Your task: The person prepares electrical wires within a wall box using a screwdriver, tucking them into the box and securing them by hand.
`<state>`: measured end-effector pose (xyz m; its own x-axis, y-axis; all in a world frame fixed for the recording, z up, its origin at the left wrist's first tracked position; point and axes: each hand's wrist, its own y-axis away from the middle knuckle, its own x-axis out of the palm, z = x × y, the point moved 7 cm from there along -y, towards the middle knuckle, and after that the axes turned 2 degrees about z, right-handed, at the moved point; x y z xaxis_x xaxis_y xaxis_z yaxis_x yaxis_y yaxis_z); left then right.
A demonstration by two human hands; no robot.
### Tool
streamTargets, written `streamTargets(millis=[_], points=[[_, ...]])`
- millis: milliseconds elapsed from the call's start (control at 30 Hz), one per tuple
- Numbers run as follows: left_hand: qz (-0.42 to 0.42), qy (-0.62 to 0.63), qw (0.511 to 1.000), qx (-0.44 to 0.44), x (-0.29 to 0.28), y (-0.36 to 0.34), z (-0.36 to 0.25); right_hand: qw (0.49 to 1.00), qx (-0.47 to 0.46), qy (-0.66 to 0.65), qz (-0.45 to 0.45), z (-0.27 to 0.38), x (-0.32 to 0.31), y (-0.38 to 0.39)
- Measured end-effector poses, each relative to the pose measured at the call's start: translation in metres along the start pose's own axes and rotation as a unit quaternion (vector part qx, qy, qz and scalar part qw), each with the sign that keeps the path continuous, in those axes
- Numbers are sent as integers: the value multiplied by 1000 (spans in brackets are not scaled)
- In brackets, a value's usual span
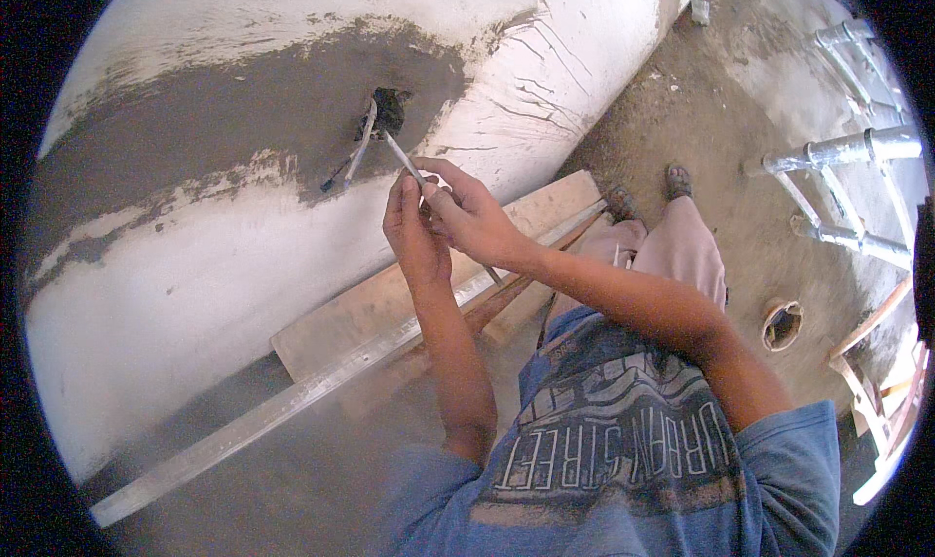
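Observation:
A dark, ragged hole (393,109) opens in a patch of fresh grey plaster (263,104) on the white wall. Out of it runs a thin whitish cable or tube (401,153) toward my hands. My right hand (474,216) pinches this cable between thumb and fingers. Close against it, my left hand (417,234) is closed around the cable's lower part, its fingers pointing up. A second pale strand (361,146) hangs from the hole, beside a dark-tipped one (331,181). What lies between my fingers is mostly hidden.
Along the wall's foot lie a wide board (336,328) and a long pale straightedge (243,421). Metal scaffold frames (842,148) stand at the right. A round pipe opening (782,325) is in the floor, near timber pieces (881,411).

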<state>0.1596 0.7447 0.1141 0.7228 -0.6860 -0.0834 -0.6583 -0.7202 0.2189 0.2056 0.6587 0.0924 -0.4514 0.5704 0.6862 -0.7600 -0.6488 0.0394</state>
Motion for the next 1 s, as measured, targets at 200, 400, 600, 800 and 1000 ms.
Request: streamTargets(millis=[200, 400, 600, 800, 1000], points=[[15, 4, 999, 31, -11, -5, -2, 999, 11, -36, -4, -2, 11, 4], [29, -1, 999, 31, -16, -4, -2, 1000, -9, -18, -8, -3, 14, 5], [51, -26, 998, 34, -12, -1, -7, 998, -43, -18, -33, -4, 16, 6], [53, 4, 998, 36, -15, -2, -4, 999, -32, -17, -24, -5, 18, 8], [57, 5, 998, 34, -17, -5, 0, 999, -38, 16, -30, -4, 15, 6]])
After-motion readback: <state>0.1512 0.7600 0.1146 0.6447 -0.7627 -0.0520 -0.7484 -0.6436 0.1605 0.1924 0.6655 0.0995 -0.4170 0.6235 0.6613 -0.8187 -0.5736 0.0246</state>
